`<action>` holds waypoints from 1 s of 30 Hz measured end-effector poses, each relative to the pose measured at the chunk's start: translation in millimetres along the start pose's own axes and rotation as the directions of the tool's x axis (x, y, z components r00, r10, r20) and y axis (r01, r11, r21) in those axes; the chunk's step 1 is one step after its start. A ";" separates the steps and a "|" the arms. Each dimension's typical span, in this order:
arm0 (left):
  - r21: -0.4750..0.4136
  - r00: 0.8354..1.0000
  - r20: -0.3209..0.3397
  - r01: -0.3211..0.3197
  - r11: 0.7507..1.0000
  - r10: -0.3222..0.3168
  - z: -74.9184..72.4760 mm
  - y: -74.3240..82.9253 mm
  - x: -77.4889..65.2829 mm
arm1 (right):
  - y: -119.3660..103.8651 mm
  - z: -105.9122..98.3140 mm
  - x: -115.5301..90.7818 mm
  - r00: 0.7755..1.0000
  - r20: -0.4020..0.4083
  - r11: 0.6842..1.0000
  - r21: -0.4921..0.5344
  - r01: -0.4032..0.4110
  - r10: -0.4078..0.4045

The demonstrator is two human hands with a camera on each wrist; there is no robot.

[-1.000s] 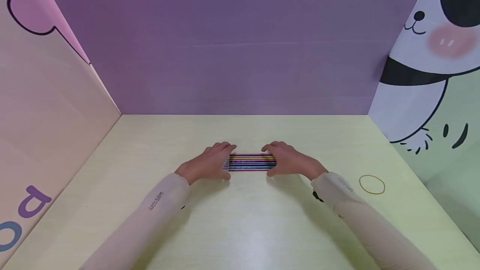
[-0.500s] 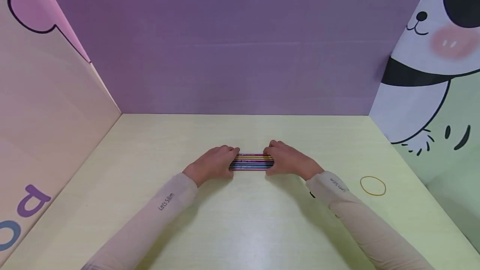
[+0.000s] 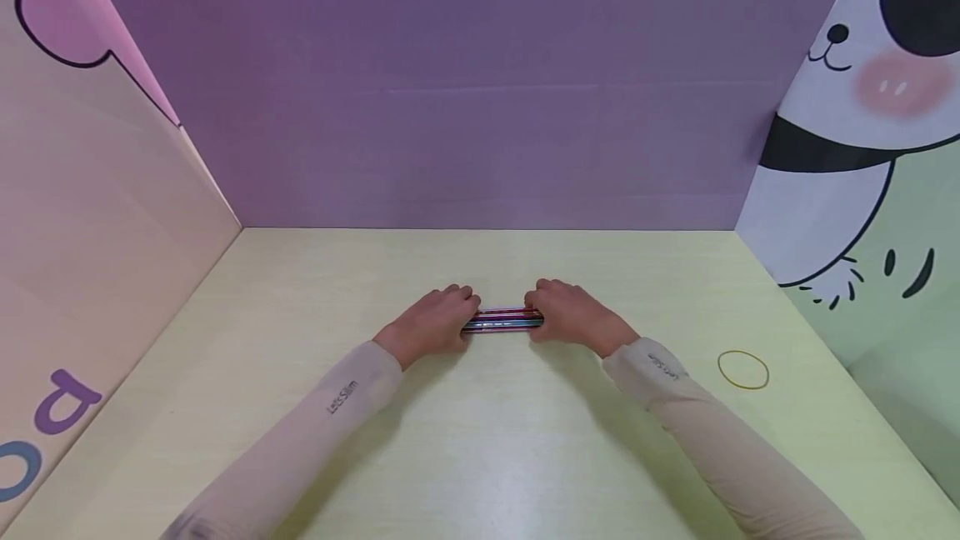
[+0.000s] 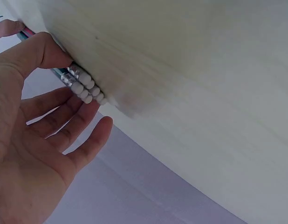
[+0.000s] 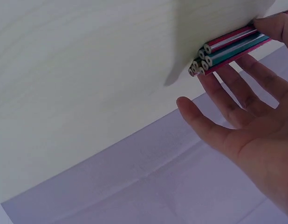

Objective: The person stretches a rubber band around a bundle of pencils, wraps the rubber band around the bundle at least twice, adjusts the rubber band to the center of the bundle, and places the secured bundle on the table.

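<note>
Several shiny coloured pencils (image 3: 502, 321) lie side to side in a tight bunch between the two hands at the middle of the table. My left hand (image 3: 431, 323) grips the left part of the bunch between thumb and fingers. In the left wrist view white erasers (image 4: 83, 85) with silver bands stick out past that thumb. My right hand (image 3: 572, 317) pinches the other part, thumb on the near side and fingers on the far side. Flat unsharpened ends (image 5: 204, 59) show in the right wrist view, stacked in more than one layer. The hands cover much of the pencils' length.
A yellow rubber band (image 3: 743, 369) lies on the pale table (image 3: 495, 440) to the right, beside the right forearm. A purple wall (image 3: 487, 90) closes the back, with printed panels on the left and right.
Both hands have closed in on the pencils, the left moving rightward over the eraser ends. What was a wide flat row is now a narrower, stacked bunch.
</note>
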State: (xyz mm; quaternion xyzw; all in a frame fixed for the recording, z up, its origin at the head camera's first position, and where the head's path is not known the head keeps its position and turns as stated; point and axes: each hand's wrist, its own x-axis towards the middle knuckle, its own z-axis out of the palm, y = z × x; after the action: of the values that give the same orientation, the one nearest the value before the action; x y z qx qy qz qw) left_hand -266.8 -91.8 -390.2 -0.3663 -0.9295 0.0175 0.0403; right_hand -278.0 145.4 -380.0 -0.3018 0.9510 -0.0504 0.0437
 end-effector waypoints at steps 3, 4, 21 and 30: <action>0.005 1.000 0.005 0.007 1.000 -0.007 0.5 -1.1 1.9 | -1.1 0.5 4.0 1.000 -0.013 0.999 -0.043 0.011 -0.012; 0.003 1.000 0.008 0.009 1.000 -0.009 0.7 -1.5 2.6 | -1.6 0.8 5.5 1.000 -0.015 0.998 -0.061 0.012 -0.013; -0.084 1.000 -0.001 0.021 0.996 -0.021 6.2 -6.4 13.0 | -10.8 6.2 22.9 0.999 0.028 0.991 -0.132 -0.023 0.027; -0.025 0.996 -0.093 -0.015 1.000 0.013 12.2 -7.3 10.4 | -12.7 15.3 21.0 0.998 -0.055 0.977 -0.207 -0.041 0.030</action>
State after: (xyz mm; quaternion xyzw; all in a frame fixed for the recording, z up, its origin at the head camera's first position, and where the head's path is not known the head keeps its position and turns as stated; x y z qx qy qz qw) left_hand -280.4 -90.1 -401.3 -0.3737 -0.9242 -0.0114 0.0786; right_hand -286.1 121.8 -394.7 -0.2863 0.9571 0.0424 -0.0120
